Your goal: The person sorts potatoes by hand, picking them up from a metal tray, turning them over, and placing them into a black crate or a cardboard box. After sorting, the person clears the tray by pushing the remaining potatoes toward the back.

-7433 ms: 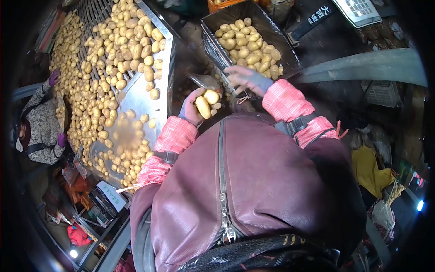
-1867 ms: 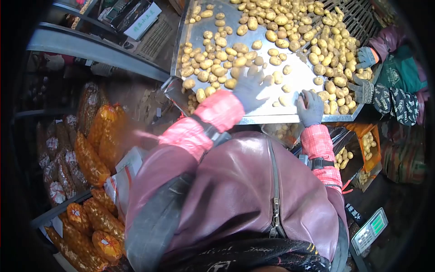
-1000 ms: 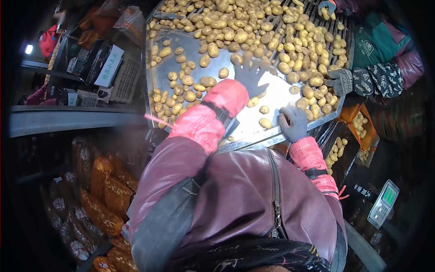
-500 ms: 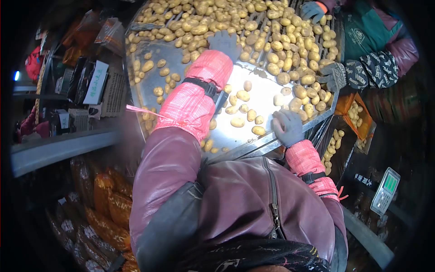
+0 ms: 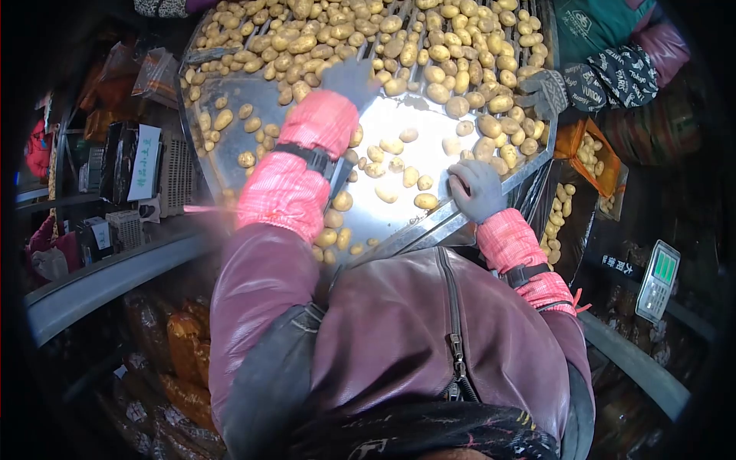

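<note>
Potatoes (image 5: 457,106) lie across the sloping metal table (image 5: 268,96), which is the largest item I have in view. The main pile covers the far part of the table, partly over slats. A looser group lies nearer me, on the bright sheet inboard of the near rim (image 5: 429,228). A few potatoes sit beside the left forearm, toward the near-left edge.

Outside the right edge stand a black-lined box (image 5: 580,224) and an orange liner (image 5: 611,172), both holding potatoes. The weighing scale (image 5: 658,280) is farther out to the right.

Left hand (image 5: 347,80): positioned at the lower margin of the main pile, back upward, fingers extended. Motion blur prevents a reading of finger spacing; I see no potato gripped. Right hand (image 5: 479,193): set at the near rim, fingers together and bent, thumb tucked alongside; I cannot tell whether the palm covers anything. A co-worker's gloved hand (image 5: 546,93) is at the right edge, beside the potatoes there.

Step in hand, as I judge it: left-hand contact work at the pile margin, with the right hand stationed at the rim. A next left-hand move calls for a low, flat approach, light pressure and separation from the co-worker's gloved hand.
</note>
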